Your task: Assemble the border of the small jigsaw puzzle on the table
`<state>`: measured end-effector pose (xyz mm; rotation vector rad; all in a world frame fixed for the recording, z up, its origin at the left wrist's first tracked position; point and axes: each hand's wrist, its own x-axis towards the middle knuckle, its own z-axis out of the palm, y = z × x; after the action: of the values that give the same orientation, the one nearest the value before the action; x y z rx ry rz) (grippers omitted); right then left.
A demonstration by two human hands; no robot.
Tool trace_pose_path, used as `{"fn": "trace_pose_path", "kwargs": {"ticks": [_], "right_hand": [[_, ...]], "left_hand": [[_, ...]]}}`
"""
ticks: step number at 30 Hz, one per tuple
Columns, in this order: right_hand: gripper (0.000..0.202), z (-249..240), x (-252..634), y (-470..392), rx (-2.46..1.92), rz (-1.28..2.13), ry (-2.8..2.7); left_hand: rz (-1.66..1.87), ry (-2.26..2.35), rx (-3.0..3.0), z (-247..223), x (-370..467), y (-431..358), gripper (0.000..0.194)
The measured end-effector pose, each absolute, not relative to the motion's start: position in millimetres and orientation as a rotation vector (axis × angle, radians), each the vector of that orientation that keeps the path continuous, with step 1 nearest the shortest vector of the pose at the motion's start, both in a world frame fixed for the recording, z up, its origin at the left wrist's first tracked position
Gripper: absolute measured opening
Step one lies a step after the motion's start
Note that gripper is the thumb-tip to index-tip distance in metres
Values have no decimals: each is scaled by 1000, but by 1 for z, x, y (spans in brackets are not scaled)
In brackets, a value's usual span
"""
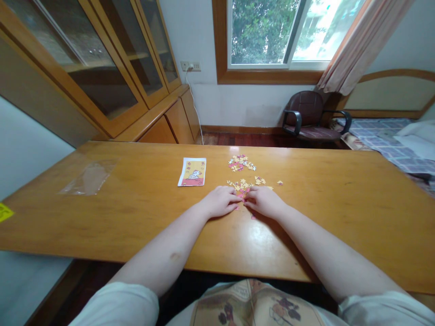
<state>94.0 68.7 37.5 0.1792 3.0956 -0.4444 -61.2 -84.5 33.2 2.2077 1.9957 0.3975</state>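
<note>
Both my hands rest on the wooden table over a spread of small jigsaw pieces. My left hand (222, 201) has its fingertips on pink puzzle pieces (242, 195) between the hands. From the other side my right hand (264, 202) touches the same pink pieces with bent fingers; which piece it grips is too small to tell. Just beyond the hands lie yellow puzzle pieces (242, 184), and a mixed pile of pieces (239, 162) sits farther back. A picture card (193, 172) with a white animal on yellow and pink lies left of the piles.
A clear plastic bag (90, 178) lies on the left of the table (340, 203). One loose piece (280, 183) is right of the piles. Behind the table are a glass-door cabinet (149, 99), an office chair (311, 115) and a bed (384, 136).
</note>
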Motion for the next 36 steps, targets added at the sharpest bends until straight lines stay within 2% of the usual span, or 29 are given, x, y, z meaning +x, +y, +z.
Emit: {"fn": "trace_pose_path", "kwargs": {"ticks": [12, 23, 36], "right_hand": [[24, 36, 96, 82, 216, -451, 3096], [13, 36, 96, 88, 489, -579, 3014], [17, 43, 99, 86, 489, -477, 3013]], "left_hand": [[389, 2020, 2188, 32, -58, -85, 32], [269, 2130, 2190, 27, -41, -79, 35], [269, 2156, 2162, 30, -39, -77, 36]]}}
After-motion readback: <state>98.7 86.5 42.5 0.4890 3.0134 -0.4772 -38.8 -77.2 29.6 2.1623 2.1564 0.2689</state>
